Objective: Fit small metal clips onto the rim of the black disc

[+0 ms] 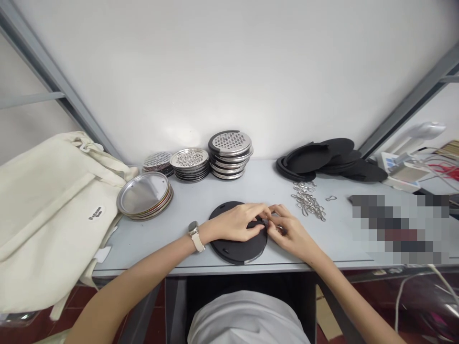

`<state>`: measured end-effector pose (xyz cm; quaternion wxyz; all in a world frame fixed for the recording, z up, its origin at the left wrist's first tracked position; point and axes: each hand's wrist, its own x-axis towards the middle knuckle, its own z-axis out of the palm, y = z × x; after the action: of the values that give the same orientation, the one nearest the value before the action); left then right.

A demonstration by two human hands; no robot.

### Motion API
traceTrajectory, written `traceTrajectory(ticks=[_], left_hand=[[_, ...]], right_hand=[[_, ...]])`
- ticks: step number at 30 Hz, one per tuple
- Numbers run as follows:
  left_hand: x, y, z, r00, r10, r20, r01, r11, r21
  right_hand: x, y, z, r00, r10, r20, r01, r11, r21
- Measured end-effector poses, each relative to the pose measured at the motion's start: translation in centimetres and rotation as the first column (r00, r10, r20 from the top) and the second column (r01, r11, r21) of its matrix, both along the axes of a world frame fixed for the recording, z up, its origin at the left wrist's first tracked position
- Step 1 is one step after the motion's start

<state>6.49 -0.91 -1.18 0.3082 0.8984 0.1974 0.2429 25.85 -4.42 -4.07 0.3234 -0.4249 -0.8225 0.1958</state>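
Directly before us, on the near edge of the grey bench (150,239), lies a black round disc (236,246). Our left hand (236,223) rests across its top, and our right hand (291,234) meets it at the disc's right rim. The fingers (263,220) of both hands are pinched together on something small there; we cannot tell what it is.

Just right of the hands lies a loose pile of small metal rings (308,203). Farther back are more black discs (322,160) in a heap, three stacks of perforated metal plates (229,155), and a stack of plain metal lids (145,196) to the left, beside a cream cloth bag (46,205).

We judge the work partly done: one disc is in hand and many parts remain in their piles.
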Motion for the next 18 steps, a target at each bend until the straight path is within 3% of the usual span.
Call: traceTrajectory(ticks=[13, 18], left_hand=[[0.03, -0.04, -0.22, 0.995, 0.095, -0.014, -0.094, 0.995, 0.04], [0.16, 0.05, -0.13, 0.99, 0.135, -0.042, -0.127, 0.98, 0.153]], right_hand=[[-0.04, 0.13, -0.53, 0.999, 0.007, 0.046, -0.007, 1.0, -0.001], [-0.09, 0.17, -0.39, 0.999, -0.001, 0.034, 0.001, 1.0, 0.008]])
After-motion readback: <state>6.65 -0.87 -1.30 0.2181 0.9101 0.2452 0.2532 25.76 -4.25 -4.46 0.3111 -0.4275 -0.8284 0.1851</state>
